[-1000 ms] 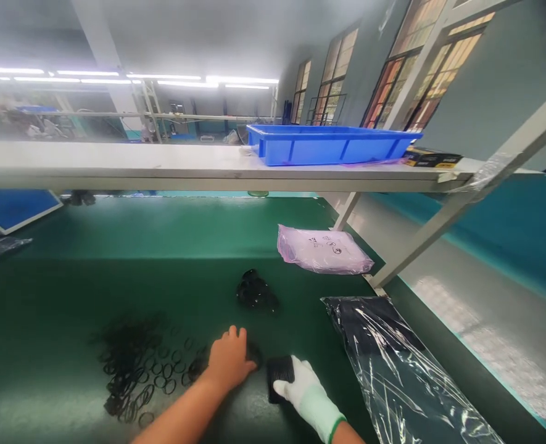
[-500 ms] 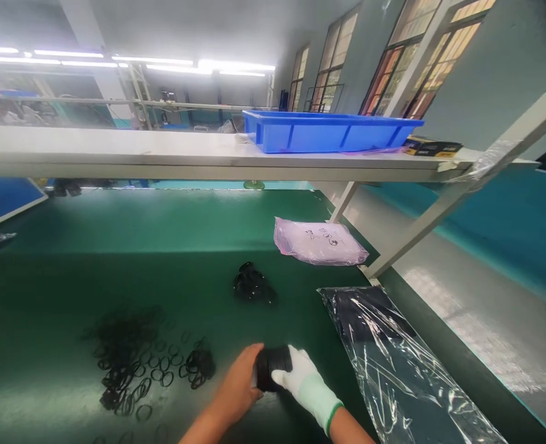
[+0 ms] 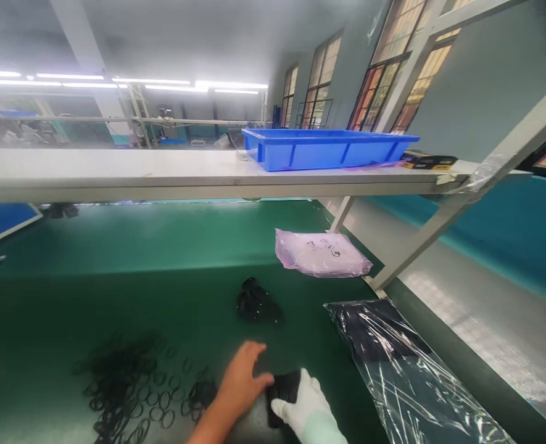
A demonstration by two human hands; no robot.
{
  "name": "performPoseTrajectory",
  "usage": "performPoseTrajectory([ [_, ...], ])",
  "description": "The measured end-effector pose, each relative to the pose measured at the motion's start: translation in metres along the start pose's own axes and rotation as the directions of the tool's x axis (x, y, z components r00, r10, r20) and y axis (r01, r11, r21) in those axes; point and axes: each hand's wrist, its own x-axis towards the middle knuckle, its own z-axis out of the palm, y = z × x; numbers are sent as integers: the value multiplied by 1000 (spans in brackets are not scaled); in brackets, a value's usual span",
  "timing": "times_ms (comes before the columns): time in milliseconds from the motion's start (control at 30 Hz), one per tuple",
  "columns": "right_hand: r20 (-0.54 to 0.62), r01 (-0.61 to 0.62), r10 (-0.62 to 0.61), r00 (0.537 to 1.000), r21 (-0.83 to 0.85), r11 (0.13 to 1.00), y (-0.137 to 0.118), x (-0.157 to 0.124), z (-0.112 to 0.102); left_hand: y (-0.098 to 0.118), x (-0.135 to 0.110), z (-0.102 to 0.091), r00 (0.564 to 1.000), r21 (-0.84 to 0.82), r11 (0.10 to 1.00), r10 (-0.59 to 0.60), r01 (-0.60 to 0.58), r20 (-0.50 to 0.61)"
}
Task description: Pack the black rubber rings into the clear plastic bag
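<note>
A stack of black rubber rings (image 3: 283, 393) is gripped by my right hand (image 3: 307, 404), which wears a white glove with a pale green cuff. My bare left hand (image 3: 245, 379) is at the stack's left side, thumb and fingers apart, the thumb tip close to the stack's edge; whether it touches I cannot tell. On the green table to the left lies a spread of loose black rings (image 3: 127, 382), with a smaller clump of rings (image 3: 202, 393) nearer my left wrist. Beyond my hands sits a glossy black heap (image 3: 256, 302), its contents unclear.
A pink plastic package (image 3: 323, 253) with handwriting lies by the shelf post. Clear plastic film (image 3: 402, 364) over dark material covers the table's right side. A white shelf (image 3: 161, 172) crosses ahead, bearing a blue bin (image 3: 330, 150) and a black-and-yellow box (image 3: 427, 160).
My left hand has let go of the ring stack and opened. My right hand, still on the stack, is slightly lower and farther right in view. The camera has tilted up a little.
</note>
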Motion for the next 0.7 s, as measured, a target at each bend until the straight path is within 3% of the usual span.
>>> performPoseTrajectory([
  [100, 22, -41, 40, 999, 4, 999, -1, 1, -2, -4, 44, -24, 987, 154, 987, -11, 36, -159],
  [167, 31, -60, 60, 998, 6, 998, 0, 2, -2, -7, 66, -36, 985, 246, 969, 30, 14, -172],
  [233, 32, -74, 74, 997, 6, 997, 1, 3, -1, -11, 72, -43, 988, 313, 949, 83, -38, -132],
  [300, 24, -79, 79, 997, 7, 997, 2, 4, 0, -13, 62, -43, 991, 356, 931, 109, -75, -77],
  [400, 3, -70, 70, 998, 14, 997, 1, 2, 1, -9, 24, -29, 998, 389, 920, 56, -53, 2],
  [533, -19, -50, 50, 999, 27, 998, -1, 0, -1, 9, -24, 6, 993, 363, 928, -107, 84, 42],
  [700, -18, 9, -8, 1000, 29, 1000, 3, 3, 0, 27, -47, 28, 950, 207, 930, -312, 303, 10],
])
